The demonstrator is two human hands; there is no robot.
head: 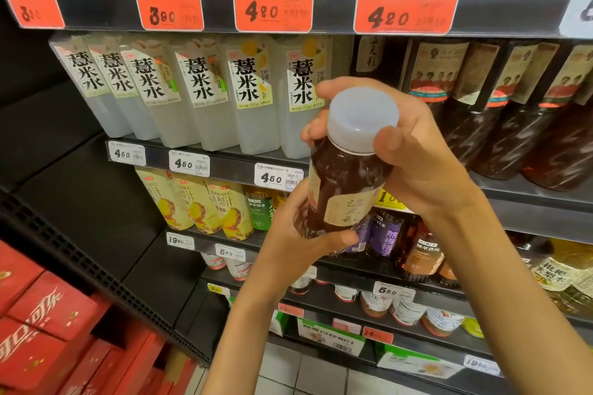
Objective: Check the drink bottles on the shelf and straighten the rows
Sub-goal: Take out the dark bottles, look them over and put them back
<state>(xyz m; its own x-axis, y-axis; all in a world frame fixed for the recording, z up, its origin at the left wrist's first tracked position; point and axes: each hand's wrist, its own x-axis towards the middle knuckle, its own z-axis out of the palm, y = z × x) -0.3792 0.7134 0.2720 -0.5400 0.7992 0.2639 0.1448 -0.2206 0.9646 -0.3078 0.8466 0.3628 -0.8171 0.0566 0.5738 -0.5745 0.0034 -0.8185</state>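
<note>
Bottle in hand: a dark tea bottle [341,183] with a pale translucent cap [362,117] sits at the centre of the frame, held out in front of the shelf and tilted so the cap leans toward the viewer. It is off the shelf entirely, touching nothing but the two hands.

Right hand: the right hand [414,154] wraps the shoulder and neck from the right side, fingers curled behind the cap, thumb in front just below it. A firm hold on the bottle.

Left hand: the left hand [308,234] cups the base from below left, thumb laid across the lower label. It too is gripping the bottle.

Where it belongs: most likely the row of dark bottles [500,112] at right of centre, under the orange price tag [406,8] in the upper right; a darker opening shows at that row's left end, behind the hands.

Neighbours: the clear square bottles [199,90] with bold black characters stand in a leaning row at left of centre, just beside that opening.

Step, as I judge it: checking the bottle, before it is put back.

Risks: going back in tilted, the base could catch the shelf edge [529,194] or knock the nearest clear bottle askew. The dark row already leans, so a nudge might push it further. If the label ends up turned inward, the row stays untidy.
</note>
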